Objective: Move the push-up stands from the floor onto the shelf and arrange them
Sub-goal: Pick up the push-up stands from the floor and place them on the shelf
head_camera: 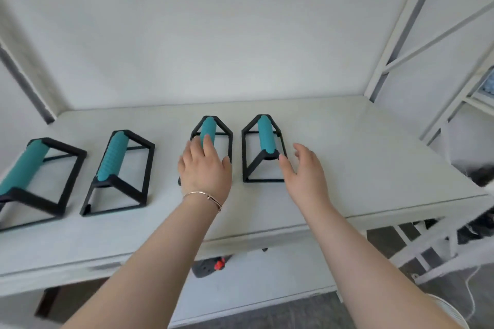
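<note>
Evidently the end stand [263, 147] and three stands [117, 157] left of it sit on the shelf [347, 141]. Your left hand [204, 171], fingers straight, covers the nearest of them. Your right hand [304, 176], spread and empty, hovers just right of the end stand. Only straightening appears left.

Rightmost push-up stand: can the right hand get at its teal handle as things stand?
Probably yes. The right hand hovers open beside the rightmost push-up stand, thumb near the teal handle's near end, nothing between. The left hand is over the neighbouring stand.
</note>
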